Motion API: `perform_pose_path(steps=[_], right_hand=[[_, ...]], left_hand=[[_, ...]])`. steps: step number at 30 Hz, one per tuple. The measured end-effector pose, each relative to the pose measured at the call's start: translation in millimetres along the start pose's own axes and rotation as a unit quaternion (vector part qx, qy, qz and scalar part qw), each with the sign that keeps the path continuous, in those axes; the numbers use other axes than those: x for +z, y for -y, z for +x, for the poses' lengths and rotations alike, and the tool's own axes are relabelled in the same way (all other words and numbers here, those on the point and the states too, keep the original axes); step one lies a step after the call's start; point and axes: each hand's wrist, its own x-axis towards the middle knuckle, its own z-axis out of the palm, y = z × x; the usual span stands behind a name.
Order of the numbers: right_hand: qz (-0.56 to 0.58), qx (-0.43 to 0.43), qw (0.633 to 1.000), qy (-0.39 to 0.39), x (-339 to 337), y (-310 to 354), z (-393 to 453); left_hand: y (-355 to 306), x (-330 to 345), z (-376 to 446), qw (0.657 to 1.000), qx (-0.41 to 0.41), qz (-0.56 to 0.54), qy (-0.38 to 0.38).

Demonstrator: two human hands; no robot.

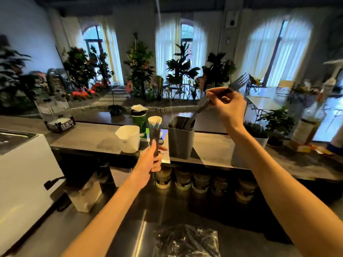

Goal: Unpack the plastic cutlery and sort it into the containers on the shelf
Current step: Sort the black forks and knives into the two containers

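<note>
My left hand (151,160) grips a bunch of dark plastic forks (155,132) by the handles, tines up, in front of the shelf. My right hand (229,105) holds a single dark fork (236,84) raised above the grey container (181,140), tines pointing up to the right and handle end slanting down toward the container's opening. That container stands on the shelf (92,140) and holds several dark cutlery pieces. A white container (129,139) stands to its left. A clear plastic bag of dark cutlery (187,242) lies on the steel counter below.
A paper cup (155,120) and a green-labelled canister (139,119) stand behind the containers. Bottles (311,117) and a potted plant (257,132) sit at the shelf's right. A white appliance (24,180) fills the left. Jars (182,179) line up under the shelf.
</note>
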Motion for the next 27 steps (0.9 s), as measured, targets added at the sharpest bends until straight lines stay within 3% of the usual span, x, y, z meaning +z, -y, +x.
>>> perform_pose_path(steps=[3,9,13,17,21,27], right_hand=[[-0.041,-0.023,0.999,-0.004,23.5,-7.1,28.3],[-0.165,0.014,0.981,0.100,46.2,-41.1,39.8],[-0.145,0.014,0.986,0.080,35.4,-27.8,31.9],[-0.036,0.064,0.982,0.174,26.5,-11.3,12.2],[-0.028,0.118,0.958,0.259,17.4,-5.8,-7.8],[-0.078,0.150,0.957,0.236,-4.3,-12.0,-13.6]], left_hand=[[-15.5,3.6,5.3,0.999,0.028,0.001,0.023],[-30.9,12.2,11.9,0.999,0.033,0.003,0.040],[-37.8,17.4,10.8,0.997,0.050,0.024,0.045],[-40.8,31.6,16.7,0.998,0.042,0.043,0.010],[-44.4,62.3,21.6,0.999,0.022,0.042,0.006],[-46.9,107.3,12.7,0.997,0.005,0.045,0.065]])
